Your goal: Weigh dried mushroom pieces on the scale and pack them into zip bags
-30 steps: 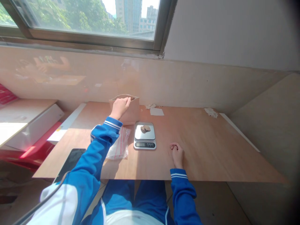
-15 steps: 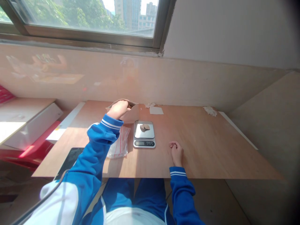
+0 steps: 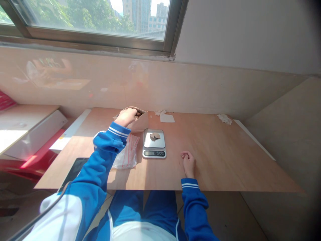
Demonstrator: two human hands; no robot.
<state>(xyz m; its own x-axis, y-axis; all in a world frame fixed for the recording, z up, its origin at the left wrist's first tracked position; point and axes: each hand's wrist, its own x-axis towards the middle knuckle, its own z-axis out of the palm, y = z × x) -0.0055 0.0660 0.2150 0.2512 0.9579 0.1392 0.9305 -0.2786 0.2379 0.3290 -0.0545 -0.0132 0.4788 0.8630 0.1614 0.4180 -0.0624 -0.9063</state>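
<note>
My left hand point(image 3: 126, 116) reaches down into an open light-brown paper box point(image 3: 140, 125) at the back of the table. Its fingers are hidden inside, among small brown pieces point(image 3: 137, 114). To the right of the box and nearer me is a silver kitchen scale point(image 3: 154, 154), with a few flat brown pieces point(image 3: 154, 136) on its plate. My right hand point(image 3: 189, 163) rests on the tabletop, right of the scale, its fingers curled closed and nothing visible in them. Clear zip bags point(image 3: 129, 155) with red lines lie left of the scale, partly under my left sleeve.
On the wooden table point(image 3: 225, 160) a white card point(image 3: 167, 118) and crumpled tissue point(image 3: 160, 112) lie by the back wall. More tissue point(image 3: 225, 118) is at the back right. A dark flat device point(image 3: 75, 169) lies at the front left, partly behind my sleeve.
My left hand has shifted very slightly left at the box opening, so more of the brown pieces show. My right hand and the scale have stayed put.
</note>
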